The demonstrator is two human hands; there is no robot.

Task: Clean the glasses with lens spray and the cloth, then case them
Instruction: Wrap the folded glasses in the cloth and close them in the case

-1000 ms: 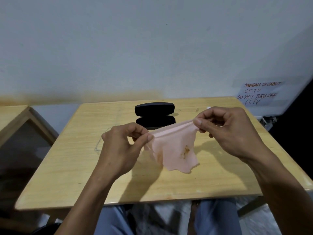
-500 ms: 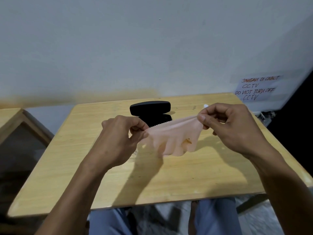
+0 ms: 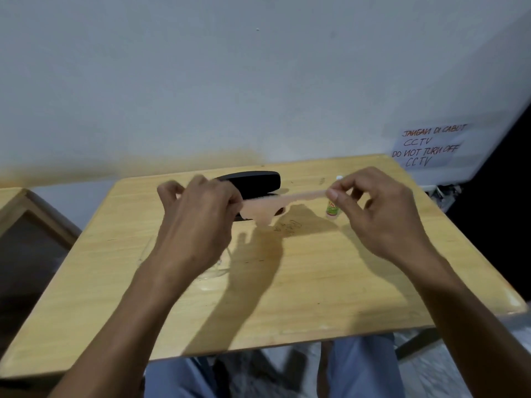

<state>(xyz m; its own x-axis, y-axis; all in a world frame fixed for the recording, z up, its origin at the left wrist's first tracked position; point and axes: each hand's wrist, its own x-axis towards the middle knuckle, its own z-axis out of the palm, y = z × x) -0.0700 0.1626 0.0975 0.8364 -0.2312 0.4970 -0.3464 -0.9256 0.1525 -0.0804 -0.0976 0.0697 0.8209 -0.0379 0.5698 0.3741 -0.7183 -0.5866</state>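
A pink cleaning cloth (image 3: 263, 209) is stretched in the air between both hands above the wooden table (image 3: 316, 282). My left hand (image 3: 198, 222) pinches its left end and my right hand (image 3: 373, 208) pinches its right corner. Behind the cloth an open black glasses case (image 3: 255, 182) sits on the table. A small lens spray bottle (image 3: 333, 206) with a green label stands just behind my right hand's fingers. Clear-framed glasses (image 3: 215, 268) lie on the table under my left wrist, mostly hidden by it.
The table stands against a white wall. A paper notice (image 3: 428, 147) is taped at the right. A second wooden table (image 3: 17, 202) stands at the left. My knees in blue trousers (image 3: 359, 369) show below the table's near edge.
Both hands have pulled farther apart and lifted, stretching the hanging cloth into a thin flat strip. The view tilted, and the spray bottle and glasses have come into sight.
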